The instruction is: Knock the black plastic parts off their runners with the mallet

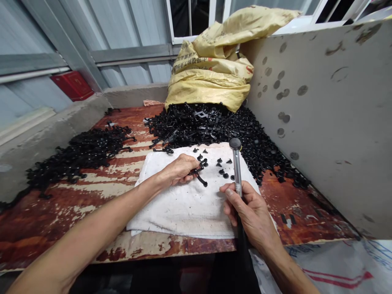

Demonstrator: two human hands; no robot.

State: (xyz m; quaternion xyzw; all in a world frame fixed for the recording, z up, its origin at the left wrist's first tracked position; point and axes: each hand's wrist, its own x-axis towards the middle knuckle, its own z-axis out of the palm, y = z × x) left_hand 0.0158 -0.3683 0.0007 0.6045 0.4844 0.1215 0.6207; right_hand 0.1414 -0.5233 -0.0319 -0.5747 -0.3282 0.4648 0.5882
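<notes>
My left hand (180, 169) is closed on a small black plastic part (201, 179), a narrow arm with a round end, just over the white cloth (186, 208). The fingers cover some of what it holds. In my right hand (245, 204) is a hammer (237, 163) with a metal shaft and a dark round head, held upright with the head at the top. Several loose black round-headed pegs (226, 176) lie on the cloth between my hands.
A yellow woven sack (211, 81) spills a big heap of black parts (196, 126) at the back. Another pile of black parts (82, 151) lies left. A pale board (318, 102) stands along the right side. A red box (72, 85) sits by the back left wall.
</notes>
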